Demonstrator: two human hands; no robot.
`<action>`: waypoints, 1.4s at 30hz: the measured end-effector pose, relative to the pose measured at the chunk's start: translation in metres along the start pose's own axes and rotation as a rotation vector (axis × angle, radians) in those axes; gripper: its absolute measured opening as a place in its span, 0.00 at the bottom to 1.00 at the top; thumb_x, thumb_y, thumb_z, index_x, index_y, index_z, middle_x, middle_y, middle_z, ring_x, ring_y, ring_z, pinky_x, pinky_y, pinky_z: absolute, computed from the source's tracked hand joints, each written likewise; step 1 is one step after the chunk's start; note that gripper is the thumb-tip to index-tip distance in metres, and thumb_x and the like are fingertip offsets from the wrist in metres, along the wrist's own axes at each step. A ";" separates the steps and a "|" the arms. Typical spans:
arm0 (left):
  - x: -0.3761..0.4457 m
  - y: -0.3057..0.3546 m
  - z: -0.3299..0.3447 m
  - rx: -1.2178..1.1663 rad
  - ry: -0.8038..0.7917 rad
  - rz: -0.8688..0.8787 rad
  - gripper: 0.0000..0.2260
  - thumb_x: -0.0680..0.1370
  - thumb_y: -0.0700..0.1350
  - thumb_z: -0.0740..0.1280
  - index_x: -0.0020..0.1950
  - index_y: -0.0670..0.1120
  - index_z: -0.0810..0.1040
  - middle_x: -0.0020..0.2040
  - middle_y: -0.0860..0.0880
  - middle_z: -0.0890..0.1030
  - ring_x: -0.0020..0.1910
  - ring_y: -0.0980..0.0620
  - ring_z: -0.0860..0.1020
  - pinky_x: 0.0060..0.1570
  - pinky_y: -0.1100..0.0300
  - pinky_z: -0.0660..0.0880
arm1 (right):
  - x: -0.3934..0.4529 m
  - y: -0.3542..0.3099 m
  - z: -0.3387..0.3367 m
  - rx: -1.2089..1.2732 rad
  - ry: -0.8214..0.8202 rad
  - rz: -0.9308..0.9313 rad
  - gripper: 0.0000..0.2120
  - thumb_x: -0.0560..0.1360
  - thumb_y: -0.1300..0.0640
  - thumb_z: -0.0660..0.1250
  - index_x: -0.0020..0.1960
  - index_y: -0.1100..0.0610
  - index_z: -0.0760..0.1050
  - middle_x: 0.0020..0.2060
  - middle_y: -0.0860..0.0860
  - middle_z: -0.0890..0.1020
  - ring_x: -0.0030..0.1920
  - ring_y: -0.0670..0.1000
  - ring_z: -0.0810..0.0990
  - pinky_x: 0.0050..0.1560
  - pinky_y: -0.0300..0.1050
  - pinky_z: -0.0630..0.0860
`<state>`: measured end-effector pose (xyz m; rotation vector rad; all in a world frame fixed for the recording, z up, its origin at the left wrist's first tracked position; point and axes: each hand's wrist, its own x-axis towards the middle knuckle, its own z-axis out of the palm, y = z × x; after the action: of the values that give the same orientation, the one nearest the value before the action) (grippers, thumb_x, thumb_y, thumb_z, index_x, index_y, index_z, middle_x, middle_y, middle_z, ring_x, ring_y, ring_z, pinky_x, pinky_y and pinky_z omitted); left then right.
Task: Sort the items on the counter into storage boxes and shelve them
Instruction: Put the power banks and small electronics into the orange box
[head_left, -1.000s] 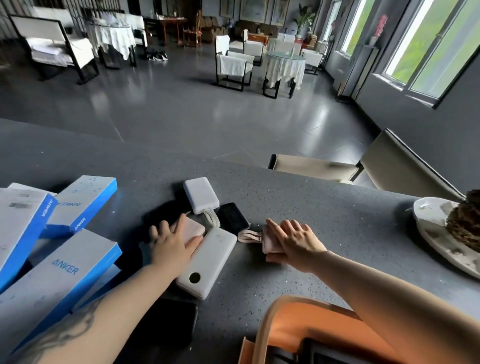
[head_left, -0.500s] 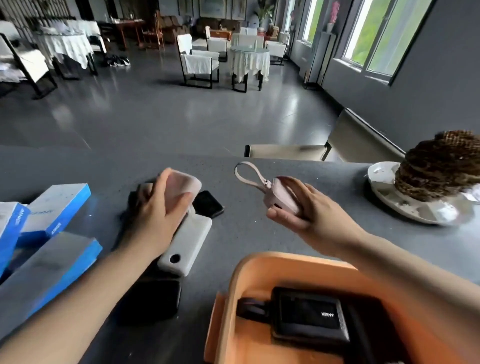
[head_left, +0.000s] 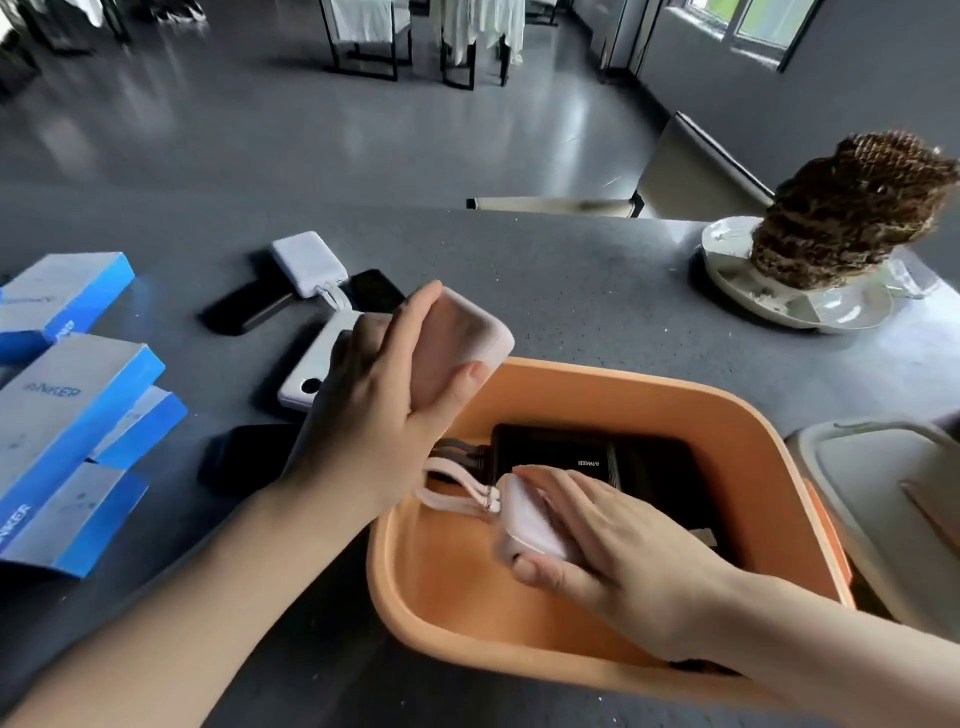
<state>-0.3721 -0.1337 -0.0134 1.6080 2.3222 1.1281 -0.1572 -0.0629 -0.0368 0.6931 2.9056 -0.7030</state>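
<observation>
Right hand clamps pink power bank low inside orange storage box, beside black charger. We lay it flat, tuck strap in. Left hand grips second pink power bank over box's far-left rim; we drop it alongside, not stacked.

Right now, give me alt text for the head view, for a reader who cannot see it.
A person's right hand lowers a pink power bank into an orange storage box that holds black devices, while the left hand holds a second pink one over the rim. More power banks and blue boxes lie on the grey counter.
</observation>
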 end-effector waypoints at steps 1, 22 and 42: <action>-0.002 -0.001 0.002 0.017 -0.019 -0.001 0.32 0.73 0.68 0.53 0.74 0.57 0.59 0.64 0.48 0.71 0.66 0.49 0.67 0.62 0.56 0.64 | 0.002 0.000 0.004 -0.029 -0.016 -0.002 0.40 0.69 0.22 0.42 0.72 0.45 0.53 0.62 0.43 0.70 0.63 0.46 0.69 0.62 0.43 0.67; -0.017 0.022 0.010 0.242 -0.149 0.207 0.33 0.74 0.67 0.52 0.76 0.52 0.60 0.58 0.46 0.72 0.58 0.44 0.71 0.55 0.45 0.72 | 0.030 0.010 0.036 -0.489 -0.151 -0.120 0.35 0.74 0.28 0.48 0.66 0.54 0.58 0.54 0.53 0.75 0.51 0.57 0.78 0.40 0.50 0.70; -0.029 0.033 0.077 0.442 -0.801 0.830 0.30 0.78 0.67 0.49 0.74 0.52 0.51 0.63 0.45 0.66 0.59 0.47 0.64 0.58 0.48 0.68 | -0.055 0.079 -0.026 0.063 0.677 0.463 0.21 0.74 0.44 0.61 0.64 0.51 0.70 0.59 0.44 0.74 0.66 0.48 0.66 0.60 0.37 0.61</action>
<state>-0.2986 -0.1132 -0.0578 2.6320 1.4237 -0.1053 -0.0721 -0.0111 -0.0373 1.8443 3.0515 -0.5814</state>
